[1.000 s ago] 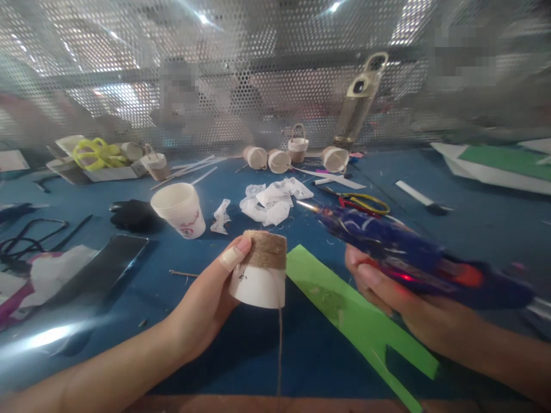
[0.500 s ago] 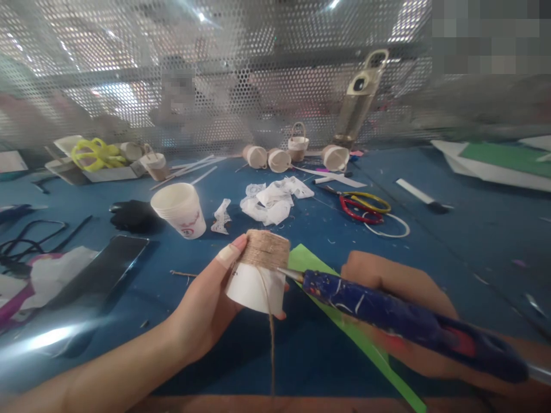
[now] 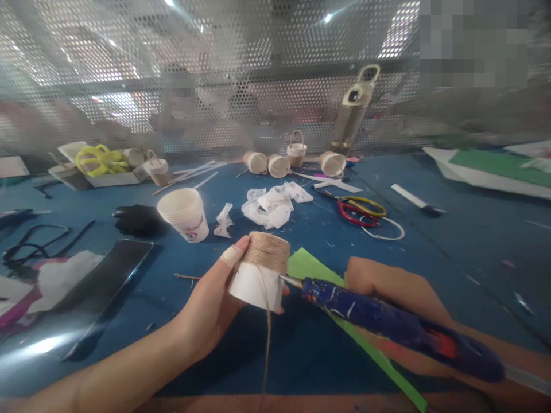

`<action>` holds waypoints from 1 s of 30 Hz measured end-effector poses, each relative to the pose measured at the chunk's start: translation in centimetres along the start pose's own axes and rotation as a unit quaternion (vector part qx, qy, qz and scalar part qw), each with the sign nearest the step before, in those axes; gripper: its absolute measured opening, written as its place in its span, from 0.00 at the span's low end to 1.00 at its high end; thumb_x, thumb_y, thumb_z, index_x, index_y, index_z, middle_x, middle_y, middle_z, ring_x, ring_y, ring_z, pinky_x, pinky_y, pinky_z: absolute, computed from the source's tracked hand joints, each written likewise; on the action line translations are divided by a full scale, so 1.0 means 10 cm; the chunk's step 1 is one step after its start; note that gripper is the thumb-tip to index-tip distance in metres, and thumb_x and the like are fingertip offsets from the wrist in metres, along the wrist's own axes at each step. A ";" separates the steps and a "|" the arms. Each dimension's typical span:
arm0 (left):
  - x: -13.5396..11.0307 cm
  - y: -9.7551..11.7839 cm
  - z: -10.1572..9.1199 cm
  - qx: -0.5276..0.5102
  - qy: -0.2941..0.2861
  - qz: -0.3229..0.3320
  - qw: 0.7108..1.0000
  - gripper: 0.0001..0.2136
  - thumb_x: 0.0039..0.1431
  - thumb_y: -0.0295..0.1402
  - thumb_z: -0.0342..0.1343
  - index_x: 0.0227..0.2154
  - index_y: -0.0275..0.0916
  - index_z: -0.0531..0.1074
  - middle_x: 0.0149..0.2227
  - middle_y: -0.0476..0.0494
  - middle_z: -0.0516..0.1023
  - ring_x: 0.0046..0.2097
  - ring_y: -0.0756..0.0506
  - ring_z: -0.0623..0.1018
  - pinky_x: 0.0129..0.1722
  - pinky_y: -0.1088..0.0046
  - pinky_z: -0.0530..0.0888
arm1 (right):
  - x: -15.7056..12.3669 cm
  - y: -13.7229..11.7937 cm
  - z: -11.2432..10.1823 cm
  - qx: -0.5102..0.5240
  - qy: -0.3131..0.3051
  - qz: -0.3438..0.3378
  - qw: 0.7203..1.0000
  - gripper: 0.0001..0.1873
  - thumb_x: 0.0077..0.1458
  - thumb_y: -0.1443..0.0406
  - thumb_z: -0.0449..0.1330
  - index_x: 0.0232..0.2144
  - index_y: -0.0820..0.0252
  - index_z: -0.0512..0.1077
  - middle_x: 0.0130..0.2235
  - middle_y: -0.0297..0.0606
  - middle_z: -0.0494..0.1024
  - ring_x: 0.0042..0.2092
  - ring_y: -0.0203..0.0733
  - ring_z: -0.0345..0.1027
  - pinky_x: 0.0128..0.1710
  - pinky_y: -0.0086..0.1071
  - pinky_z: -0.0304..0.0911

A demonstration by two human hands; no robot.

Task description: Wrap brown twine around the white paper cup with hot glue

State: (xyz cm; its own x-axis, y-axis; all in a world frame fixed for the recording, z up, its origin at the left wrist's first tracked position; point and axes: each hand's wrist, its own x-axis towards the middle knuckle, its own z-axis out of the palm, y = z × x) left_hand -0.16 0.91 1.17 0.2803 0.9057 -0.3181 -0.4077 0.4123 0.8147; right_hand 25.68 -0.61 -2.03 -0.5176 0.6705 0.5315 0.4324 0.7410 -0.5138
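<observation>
My left hand [image 3: 215,298] is closed round a white paper cup [image 3: 256,285], held upside down and tilted. Brown twine [image 3: 269,252] wraps the cup's narrower upper half, and a loose length of it hangs down past the rim. A bandage covers part of my left thumb. In my right hand [image 3: 400,292] is a dark blue glue gun [image 3: 379,318] with a glue stick at its rear. Its metal nozzle points left and meets the cup's side just below the twine. A green paper strip [image 3: 305,264] lies on the table behind the glue gun.
Stacked paper cups [image 3: 185,215] stand behind my left hand, beside crumpled white lace [image 3: 275,203]. Scissors [image 3: 361,209] lie at the back right. Several twine-wrapped cups [image 3: 279,165] line a perforated metal screen [image 3: 267,86], near a bottle [image 3: 350,115]. A black phone [image 3: 112,287] lies at left.
The glue gun's nozzle has shifted slightly down along the cup, from the twine's edge to just below it. My left hand still holds the cup. The view has shifted a little.
</observation>
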 end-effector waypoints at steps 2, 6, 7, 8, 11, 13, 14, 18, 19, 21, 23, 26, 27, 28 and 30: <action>0.01 -0.01 0.01 0.008 0.009 0.001 1.000 0.19 0.72 0.40 0.49 0.54 0.32 0.76 0.35 0.35 0.85 0.32 0.39 0.84 0.30 0.61 0.84 | 0.01 -0.02 -0.01 -0.015 -0.005 0.007 1.000 0.12 0.62 0.68 0.57 0.30 0.52 0.57 0.30 0.27 0.61 0.29 0.36 0.55 0.29 0.34 0.47; 0.01 -0.05 0.02 0.022 0.014 0.011 1.000 0.18 0.72 0.41 0.50 0.55 0.36 0.75 0.39 0.37 0.86 0.32 0.41 0.84 0.32 0.63 0.83 | 0.01 -0.05 -0.03 -0.053 -0.017 0.012 0.998 0.12 0.62 0.67 0.57 0.30 0.52 0.56 0.30 0.26 0.60 0.28 0.36 0.54 0.29 0.34 0.46; 0.01 -0.06 0.02 0.026 0.013 0.013 0.999 0.19 0.72 0.42 0.52 0.56 0.36 0.75 0.39 0.38 0.87 0.32 0.42 0.84 0.33 0.64 0.83 | 0.01 -0.06 -0.03 -0.061 -0.013 0.007 0.998 0.13 0.61 0.68 0.56 0.30 0.52 0.55 0.29 0.26 0.59 0.28 0.36 0.54 0.28 0.34 0.46; 0.01 -0.08 0.01 0.030 0.013 0.017 0.999 0.19 0.71 0.43 0.53 0.56 0.37 0.76 0.39 0.39 0.86 0.32 0.43 0.83 0.34 0.64 0.83 | 0.02 -0.06 -0.02 -0.068 -0.007 0.000 0.998 0.13 0.61 0.69 0.56 0.30 0.52 0.54 0.29 0.26 0.58 0.27 0.36 0.53 0.28 0.34 0.46; 0.00 -0.09 0.01 0.044 0.032 0.038 0.998 0.20 0.67 0.45 0.58 0.55 0.38 0.76 0.41 0.40 0.86 0.35 0.43 0.83 0.36 0.66 0.82 | 0.02 -0.05 -0.03 -0.089 -0.002 -0.010 0.996 0.14 0.60 0.71 0.54 0.29 0.51 0.52 0.28 0.25 0.57 0.27 0.35 0.54 0.28 0.33 0.46; -0.01 -0.08 0.01 0.048 0.044 0.051 0.997 0.22 0.65 0.46 0.60 0.56 0.39 0.76 0.42 0.41 0.85 0.36 0.41 0.84 0.36 0.65 0.82 | 0.01 -0.05 -0.05 -0.094 -0.017 -0.012 0.995 0.12 0.60 0.69 0.54 0.30 0.51 0.53 0.29 0.26 0.57 0.28 0.35 0.54 0.28 0.33 0.46; 0.00 -0.08 0.01 0.049 0.048 0.053 0.996 0.23 0.64 0.47 0.60 0.57 0.39 0.75 0.42 0.41 0.85 0.36 0.40 0.84 0.35 0.63 0.83 | 0.01 -0.05 -0.07 -0.100 -0.025 -0.011 0.995 0.11 0.60 0.68 0.54 0.31 0.51 0.53 0.30 0.26 0.58 0.28 0.35 0.54 0.27 0.32 0.46; 0.00 -0.07 0.00 0.055 0.045 0.057 0.996 0.25 0.64 0.48 0.60 0.58 0.40 0.74 0.39 0.42 0.84 0.34 0.40 0.83 0.33 0.61 0.83 | 0.01 -0.04 -0.12 -0.121 -0.043 0.004 0.992 0.12 0.62 0.66 0.55 0.30 0.51 0.53 0.29 0.25 0.58 0.27 0.35 0.53 0.27 0.32 0.46; 0.01 -0.07 0.00 0.057 0.042 0.057 0.996 0.25 0.64 0.49 0.60 0.58 0.40 0.74 0.39 0.42 0.84 0.34 0.40 0.83 0.33 0.61 0.83 | 0.01 -0.04 -0.12 -0.118 -0.043 0.004 0.992 0.13 0.62 0.66 0.55 0.30 0.51 0.53 0.29 0.25 0.58 0.27 0.35 0.53 0.27 0.32 0.46; 0.01 -0.07 -0.01 0.060 0.038 0.054 0.996 0.26 0.63 0.50 0.60 0.58 0.40 0.74 0.39 0.42 0.83 0.33 0.41 0.83 0.33 0.62 0.83 | 0.01 -0.03 -0.11 -0.108 -0.040 -0.001 0.993 0.13 0.62 0.66 0.55 0.30 0.51 0.53 0.29 0.25 0.58 0.27 0.35 0.53 0.26 0.31 0.46; 0.01 -0.08 -0.01 0.065 0.037 0.053 0.996 0.26 0.63 0.50 0.61 0.59 0.41 0.74 0.41 0.42 0.83 0.35 0.41 0.82 0.34 0.62 0.82 | 0.00 -0.03 -0.09 -0.103 -0.030 -0.003 0.994 0.13 0.61 0.67 0.55 0.30 0.51 0.53 0.29 0.25 0.57 0.27 0.35 0.53 0.26 0.31 0.45; 0.01 -0.10 -0.02 0.076 0.040 0.055 0.995 0.27 0.62 0.51 0.62 0.59 0.43 0.74 0.44 0.41 0.82 0.38 0.42 0.81 0.38 0.62 0.82 | 0.00 -0.05 -0.04 -0.094 -0.008 0.012 0.995 0.12 0.59 0.67 0.55 0.29 0.51 0.53 0.28 0.25 0.57 0.26 0.35 0.53 0.26 0.32 0.44; 0.01 -0.11 -0.03 0.081 0.043 0.056 0.994 0.28 0.61 0.52 0.62 0.59 0.43 0.74 0.45 0.41 0.82 0.39 0.42 0.81 0.38 0.62 0.81 | 0.00 -0.06 -0.03 -0.098 -0.001 0.017 0.995 0.13 0.59 0.68 0.55 0.29 0.52 0.53 0.28 0.25 0.58 0.26 0.35 0.53 0.27 0.33 0.43; 0.01 -0.12 -0.04 0.089 0.046 0.057 0.993 0.28 0.61 0.53 0.62 0.59 0.44 0.74 0.46 0.42 0.82 0.39 0.42 0.80 0.39 0.63 0.80 | -0.01 -0.07 -0.02 -0.106 0.005 0.021 0.994 0.13 0.58 0.69 0.54 0.29 0.52 0.53 0.28 0.25 0.58 0.26 0.36 0.53 0.27 0.33 0.43; 0.01 -0.14 -0.07 0.110 0.046 0.062 0.991 0.28 0.62 0.55 0.60 0.60 0.47 0.73 0.49 0.43 0.81 0.41 0.42 0.79 0.40 0.64 0.78 | -0.01 -0.09 -0.01 -0.118 0.007 0.021 0.993 0.13 0.57 0.69 0.54 0.29 0.52 0.52 0.28 0.25 0.58 0.26 0.36 0.53 0.27 0.34 0.42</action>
State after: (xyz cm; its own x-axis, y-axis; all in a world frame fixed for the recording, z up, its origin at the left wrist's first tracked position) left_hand -0.20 0.54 -0.37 0.1557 0.9572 -0.2440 -0.2311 0.2755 0.9331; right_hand 25.42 -1.27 -1.54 -0.4862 0.6995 0.5237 0.6145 0.6998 -0.3642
